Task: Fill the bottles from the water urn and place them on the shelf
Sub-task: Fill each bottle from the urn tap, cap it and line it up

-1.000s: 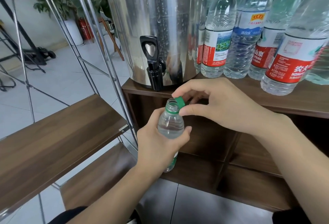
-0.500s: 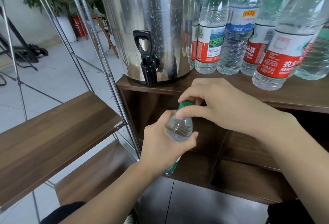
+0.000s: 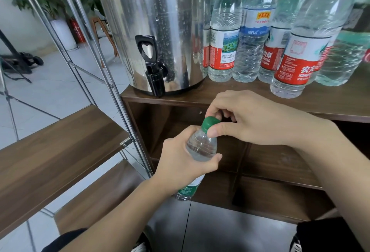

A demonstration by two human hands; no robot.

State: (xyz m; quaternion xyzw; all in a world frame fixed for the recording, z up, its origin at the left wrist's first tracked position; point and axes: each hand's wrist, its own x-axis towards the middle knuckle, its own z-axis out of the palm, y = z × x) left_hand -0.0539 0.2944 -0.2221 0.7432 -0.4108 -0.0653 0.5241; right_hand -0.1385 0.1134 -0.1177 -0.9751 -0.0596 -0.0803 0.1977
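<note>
Hands point(image 3: 250, 117) grip ribbed clear bottle point(image 3: 201, 146), round green cap point(image 3: 210, 123).

The left hand point(image 3: 181, 163) gripped a bottle point(image 3: 201, 147) between curled fingers and thumb; the right hand point(image 3: 252, 118) pinched its cap point(image 3: 209, 123) between thumb and fingertips.

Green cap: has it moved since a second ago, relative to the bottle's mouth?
Yes. The cap was held off beside the open mouth; now it sits on top of the bottle, pinched by the right hand.

Bare forearms; dark trousers point(image 3: 328, 233); black-white shoe point(image 3: 296, 247) at bottom edge.
</note>
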